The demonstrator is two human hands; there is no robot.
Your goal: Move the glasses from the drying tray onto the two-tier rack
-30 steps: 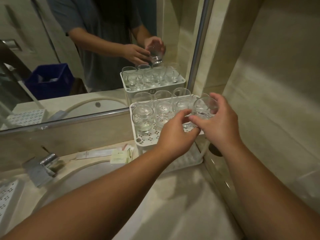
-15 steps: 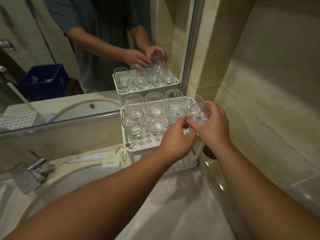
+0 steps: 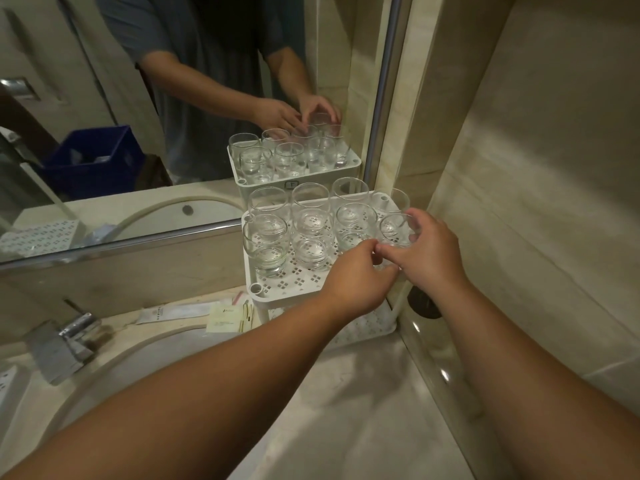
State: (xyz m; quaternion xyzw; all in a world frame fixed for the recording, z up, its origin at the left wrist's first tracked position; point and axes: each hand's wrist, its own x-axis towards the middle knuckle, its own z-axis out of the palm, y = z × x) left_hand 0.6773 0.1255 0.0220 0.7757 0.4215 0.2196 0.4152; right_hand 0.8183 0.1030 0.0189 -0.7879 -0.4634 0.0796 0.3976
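A white two-tier rack (image 3: 277, 292) stands in the corner against the mirror, its perforated top tier holding several clear glasses (image 3: 266, 242) upright in rows. My right hand (image 3: 433, 254) grips one more clear glass (image 3: 398, 228) at the tier's front right, down among the others. My left hand (image 3: 356, 275) touches the lower part of the same glass with thumb and fingertips. The lower tier (image 3: 367, 327) shows under my left wrist; most of it is hidden. A corner of a white perforated drying tray (image 3: 7, 386) shows at the far left edge.
A sink basin (image 3: 145, 362) with a chrome tap (image 3: 65, 341) lies on the left. Paper sachets (image 3: 207, 313) rest on the counter behind the basin. The mirror (image 3: 173, 116) reflects the rack, a person's arms and a blue crate. A tiled wall closes the right side.
Both hands have brought the glass down from above the rack's right edge into the front right spot of the top tier. The camera has tilted slightly.
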